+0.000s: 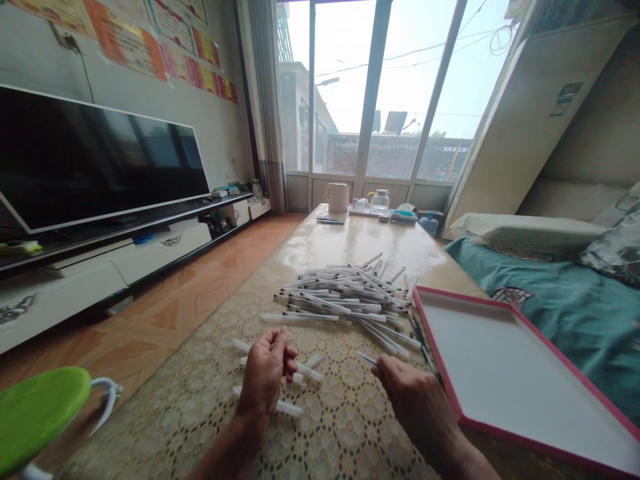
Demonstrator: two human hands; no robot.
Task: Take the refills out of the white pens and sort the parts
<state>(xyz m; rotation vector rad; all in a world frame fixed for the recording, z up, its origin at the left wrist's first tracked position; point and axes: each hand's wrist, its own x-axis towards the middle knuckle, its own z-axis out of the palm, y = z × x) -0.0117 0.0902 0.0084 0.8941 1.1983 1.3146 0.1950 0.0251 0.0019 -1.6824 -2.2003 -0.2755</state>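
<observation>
My left hand is closed in a pinch above the patterned tablecloth. Something small and pale shows at its fingertips, too small to make out. Around and under that hand lie several loose whitish translucent tubes, which look like pen barrels or caps. To the right, my right hand grips a slim pen, its pointed end facing left toward my other hand; the rest is hidden in the fingers. Beyond both hands spreads a heap of white pens with dark ends, lying crosswise over each other.
A shallow white tray with a pink rim lies at the right. A few dark sticks rest along its left edge. At the table's far end stand a kettle and a glass pot. A green stool is at lower left.
</observation>
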